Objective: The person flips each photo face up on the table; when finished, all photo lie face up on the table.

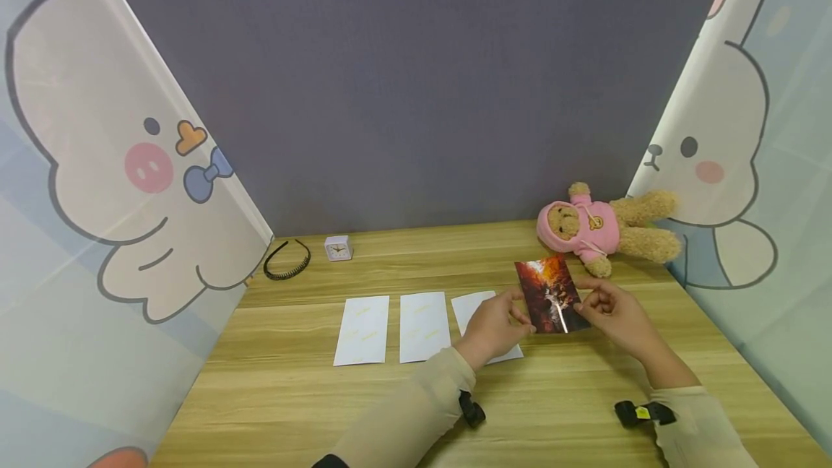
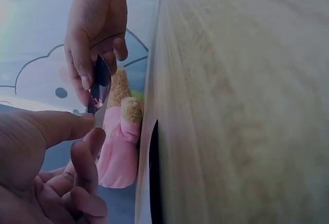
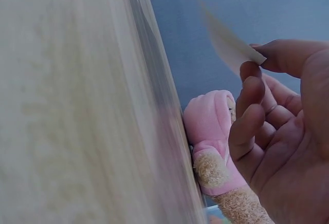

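Note:
A glossy photo print [image 1: 551, 293] with a fiery orange and dark picture is held above the table between two hands. My left hand [image 1: 495, 323] pinches its left edge between thumb and finger. The opposite edge is pinched by my right hand [image 1: 614, 313], whose thumb and forefinger also show in the right wrist view, where the print's white back [image 3: 226, 44] bends slightly. Under my left hand lies a white sheet [image 1: 473, 307], partly hidden. Beside it to the left lie a second white sheet [image 1: 424, 327] and a third white sheet [image 1: 362, 331], both with faint yellow marks.
A teddy bear [image 1: 598, 226] in a pink hoodie lies at the back right of the wooden table [image 1: 292, 396]. At the back left are a black headband [image 1: 286, 274] and a small white clock [image 1: 339, 248]. Printed panels stand on both sides.

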`<state>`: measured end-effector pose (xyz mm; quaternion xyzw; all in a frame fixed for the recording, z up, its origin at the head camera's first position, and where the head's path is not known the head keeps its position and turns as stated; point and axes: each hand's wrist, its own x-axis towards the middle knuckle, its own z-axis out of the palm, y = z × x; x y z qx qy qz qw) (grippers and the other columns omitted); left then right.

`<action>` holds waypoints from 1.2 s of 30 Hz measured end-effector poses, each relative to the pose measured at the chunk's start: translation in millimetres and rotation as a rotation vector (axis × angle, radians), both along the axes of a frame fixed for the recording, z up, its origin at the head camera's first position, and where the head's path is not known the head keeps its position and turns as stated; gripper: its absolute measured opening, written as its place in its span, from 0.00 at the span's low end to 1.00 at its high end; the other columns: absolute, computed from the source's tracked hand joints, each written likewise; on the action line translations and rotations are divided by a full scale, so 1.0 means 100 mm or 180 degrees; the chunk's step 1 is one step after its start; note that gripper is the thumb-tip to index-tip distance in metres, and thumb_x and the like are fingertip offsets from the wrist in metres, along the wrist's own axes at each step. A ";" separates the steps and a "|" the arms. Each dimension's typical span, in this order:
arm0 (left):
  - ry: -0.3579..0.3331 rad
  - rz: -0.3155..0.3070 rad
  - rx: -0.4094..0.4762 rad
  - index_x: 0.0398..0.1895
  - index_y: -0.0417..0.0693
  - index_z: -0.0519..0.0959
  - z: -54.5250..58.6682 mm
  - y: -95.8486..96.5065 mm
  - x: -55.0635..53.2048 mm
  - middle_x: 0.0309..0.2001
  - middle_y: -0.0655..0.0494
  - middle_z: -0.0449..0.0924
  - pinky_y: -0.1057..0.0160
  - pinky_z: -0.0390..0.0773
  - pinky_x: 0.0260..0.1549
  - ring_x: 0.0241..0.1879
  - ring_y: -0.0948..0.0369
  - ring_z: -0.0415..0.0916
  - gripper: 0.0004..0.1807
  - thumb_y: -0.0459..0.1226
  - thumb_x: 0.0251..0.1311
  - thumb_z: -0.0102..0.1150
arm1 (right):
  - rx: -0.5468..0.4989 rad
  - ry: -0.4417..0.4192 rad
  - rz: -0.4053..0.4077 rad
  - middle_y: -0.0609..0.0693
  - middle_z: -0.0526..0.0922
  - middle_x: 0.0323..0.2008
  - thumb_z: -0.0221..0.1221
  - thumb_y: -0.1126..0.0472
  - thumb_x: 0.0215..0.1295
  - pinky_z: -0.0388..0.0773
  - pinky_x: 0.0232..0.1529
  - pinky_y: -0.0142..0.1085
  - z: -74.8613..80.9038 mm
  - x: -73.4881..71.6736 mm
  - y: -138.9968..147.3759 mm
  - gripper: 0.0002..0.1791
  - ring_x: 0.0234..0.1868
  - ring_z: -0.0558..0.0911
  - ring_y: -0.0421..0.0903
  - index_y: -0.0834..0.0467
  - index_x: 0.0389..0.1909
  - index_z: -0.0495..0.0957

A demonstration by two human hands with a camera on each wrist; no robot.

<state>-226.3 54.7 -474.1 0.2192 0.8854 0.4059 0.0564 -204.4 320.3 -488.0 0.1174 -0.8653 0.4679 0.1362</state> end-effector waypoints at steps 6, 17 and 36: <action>-0.0203 0.0032 -0.0197 0.55 0.57 0.85 -0.08 0.05 -0.02 0.30 0.82 0.82 0.63 0.75 0.61 0.50 0.73 0.80 0.19 0.44 0.62 0.77 | 0.0191 -0.0270 0.0072 0.51 0.81 0.29 0.66 0.66 0.71 0.70 0.19 0.35 -0.02 -0.01 0.02 0.19 0.19 0.72 0.40 0.67 0.60 0.77; -0.0427 0.0025 -0.0414 0.22 0.57 0.83 -0.07 0.06 0.02 0.46 0.76 0.86 0.64 0.75 0.60 0.53 0.72 0.79 0.13 0.44 0.57 0.80 | 0.0237 -0.0762 0.0333 0.51 0.79 0.27 0.66 0.67 0.70 0.71 0.21 0.35 -0.03 -0.01 0.01 0.23 0.20 0.72 0.39 0.72 0.61 0.75; -0.0503 -0.0040 -0.0565 0.26 0.56 0.79 -0.06 0.06 0.04 0.13 0.62 0.73 0.66 0.77 0.55 0.23 0.67 0.74 0.13 0.44 0.62 0.76 | 0.0585 -0.1140 0.0236 0.49 0.77 0.26 0.71 0.60 0.66 0.71 0.28 0.36 -0.07 0.04 0.04 0.26 0.23 0.72 0.42 0.72 0.57 0.76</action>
